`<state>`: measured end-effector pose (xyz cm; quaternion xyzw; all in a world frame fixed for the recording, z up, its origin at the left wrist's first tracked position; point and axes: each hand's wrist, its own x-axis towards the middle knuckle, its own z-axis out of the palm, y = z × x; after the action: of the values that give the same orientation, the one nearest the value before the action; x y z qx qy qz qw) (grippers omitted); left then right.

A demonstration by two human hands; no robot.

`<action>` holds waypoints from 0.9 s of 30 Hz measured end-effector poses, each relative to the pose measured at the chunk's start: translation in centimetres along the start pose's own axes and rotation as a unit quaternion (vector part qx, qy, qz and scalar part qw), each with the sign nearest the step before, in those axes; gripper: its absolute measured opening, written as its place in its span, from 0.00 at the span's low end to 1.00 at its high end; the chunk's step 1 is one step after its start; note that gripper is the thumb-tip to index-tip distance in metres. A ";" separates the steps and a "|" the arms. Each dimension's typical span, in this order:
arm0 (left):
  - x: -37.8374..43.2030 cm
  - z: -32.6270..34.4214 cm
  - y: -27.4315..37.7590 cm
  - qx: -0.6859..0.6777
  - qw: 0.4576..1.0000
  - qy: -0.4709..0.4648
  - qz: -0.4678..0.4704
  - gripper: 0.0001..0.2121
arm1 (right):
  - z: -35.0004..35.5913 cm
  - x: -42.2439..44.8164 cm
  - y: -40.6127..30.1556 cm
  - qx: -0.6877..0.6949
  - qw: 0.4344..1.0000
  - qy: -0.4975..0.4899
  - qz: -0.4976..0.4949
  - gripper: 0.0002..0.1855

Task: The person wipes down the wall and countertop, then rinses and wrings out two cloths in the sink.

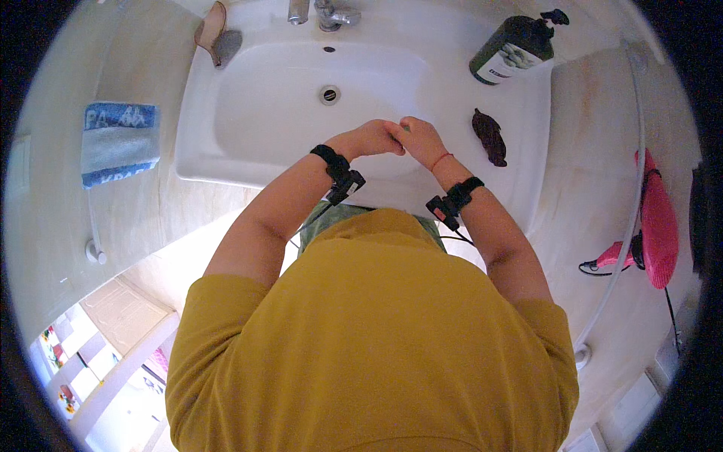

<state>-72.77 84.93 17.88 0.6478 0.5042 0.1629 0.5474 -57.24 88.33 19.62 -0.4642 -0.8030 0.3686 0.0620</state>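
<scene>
Over the front right part of a white washbasin [254, 113], my left hand [379, 137] and my right hand [421, 138] meet at the fingertips. A small bit of something green shows between the fingers of my right hand; what it is cannot be told. The fingers of my left hand are curled and partly hidden. Each wrist wears a black strap with a small device, and a red cord circles my right wrist. On the basin's right ledge lies a dark brown, wrinkled object [489, 137], perhaps a hair tie or a pod.
A dark green pump bottle [511, 51] stands at the basin's back right. The chrome faucet [333, 17] is at the back, above the drain [329, 95]. A wooden-backed brush [213, 31] rests at the left corner. A blue-and-white towel [120, 144] hangs left; a pink hair dryer [658, 220] hangs right.
</scene>
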 end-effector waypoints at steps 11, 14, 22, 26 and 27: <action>-1.9 2.1 4.0 0.371 0.899 0.231 -0.019 0.13 | -0.5 -0.2 3.1 0.598 0.699 -0.264 0.291 0.23; -0.3 0.6 2.9 0.377 0.909 0.172 -0.051 0.13 | 3.8 2.1 5.7 0.086 0.992 0.031 -0.092 0.28; 1.2 1.2 0.4 0.214 0.973 0.055 -0.069 0.10 | -1.6 -0.6 -0.2 -0.089 0.995 -0.050 -0.008 0.32; 0.4 1.8 2.0 -0.054 0.984 0.004 -0.169 0.08 | -1.2 -1.9 1.0 -0.045 0.999 -0.003 -0.024 0.29; 0.3 1.5 2.3 -0.117 0.971 -0.017 -0.208 0.08 | -1.0 -1.9 1.1 -0.035 0.999 0.008 -0.027 0.28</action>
<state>-70.36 84.61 19.24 0.4626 0.5961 0.0923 0.6497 -54.93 87.73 20.07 -0.4473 -0.8272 0.3345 0.0619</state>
